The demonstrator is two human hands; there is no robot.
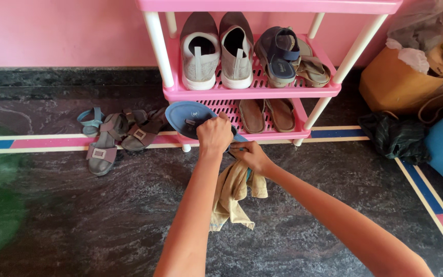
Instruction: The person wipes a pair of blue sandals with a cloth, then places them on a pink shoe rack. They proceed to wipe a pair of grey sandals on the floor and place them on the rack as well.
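Blue flip-flop: held up in front of the pink shoe rack's lower shelf, sole toward me. My left hand has its fingers curled shut around the heel end; my right hand is closed on a tan cloth at the sandal's edge. I judge the flip-flop light, bendy and not fragile; the strap or heel gives the firmest hold. The cloth is limp and hangs freely.
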